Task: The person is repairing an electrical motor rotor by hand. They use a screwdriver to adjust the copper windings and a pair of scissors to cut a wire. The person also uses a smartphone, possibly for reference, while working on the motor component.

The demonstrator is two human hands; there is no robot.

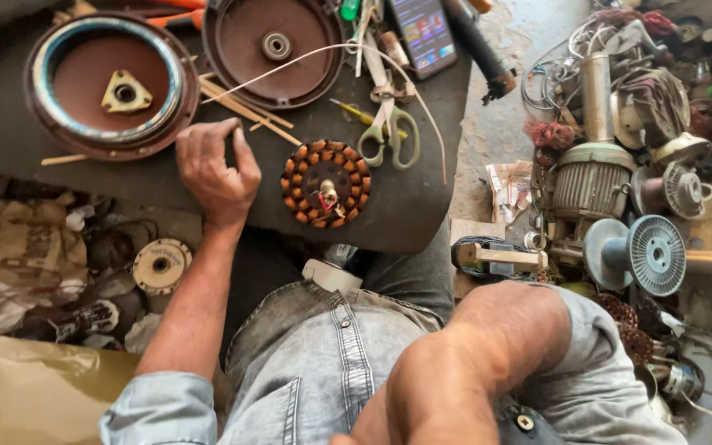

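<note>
The left hand (214,169) rests on the dark bench (59,124), its fingers curled loosely in, and I cannot tell whether they pinch anything; thin wooden sticks (245,107) lie just past the knuckles. Just to its right sits the round motor stator (325,183), ringed with copper-brown windings, flat on the bench and apart from the hand. The right hand is hidden; only the bent right arm (463,363) shows, low in the frame over the denim-clad lap.

Two shallow round motor housings lie open-side up at the far edge of the bench. The left housing (113,82) holds a triangular metal bracket (125,91) at its centre; the right housing (274,45) shows a small bearing (277,45) in its middle. Green-handled scissors (389,136) lie beyond the stator, with a white cord (422,107) looping over them, and a phone (423,31) lies near the back.

The concrete floor to the right is crowded with a ribbed grey motor (591,185), a blue-grey spool (644,254) and tangled wire. To the left lie crumpled paper and a pale disc (161,265).
</note>
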